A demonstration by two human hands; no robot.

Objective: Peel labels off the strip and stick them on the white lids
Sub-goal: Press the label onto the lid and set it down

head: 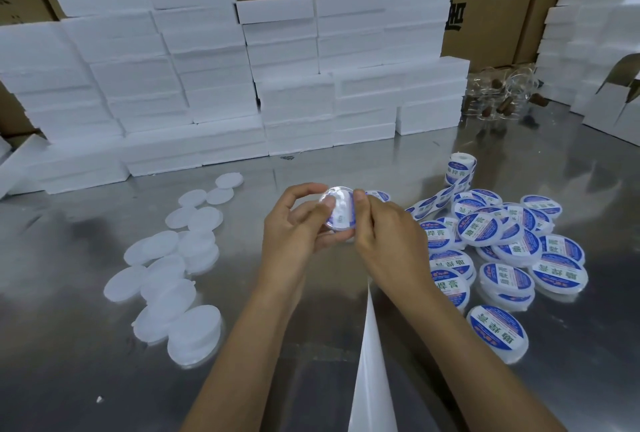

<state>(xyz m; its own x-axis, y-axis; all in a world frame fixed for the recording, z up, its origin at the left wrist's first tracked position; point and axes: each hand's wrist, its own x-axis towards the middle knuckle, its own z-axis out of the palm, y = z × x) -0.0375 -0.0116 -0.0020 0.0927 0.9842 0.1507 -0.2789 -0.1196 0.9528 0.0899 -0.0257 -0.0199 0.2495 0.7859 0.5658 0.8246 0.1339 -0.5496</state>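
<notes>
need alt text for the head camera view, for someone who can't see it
Two bare hands, left hand and right hand, hold a white lid above a steel table, pressing a blue label onto it. Plain white lids lie left, labelled lids right, foam boxes stacked behind.

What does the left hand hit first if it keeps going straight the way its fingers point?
Probably nothing new: the left hand already grips the lid, with the right hand just beyond. Depth is unclear.
</notes>
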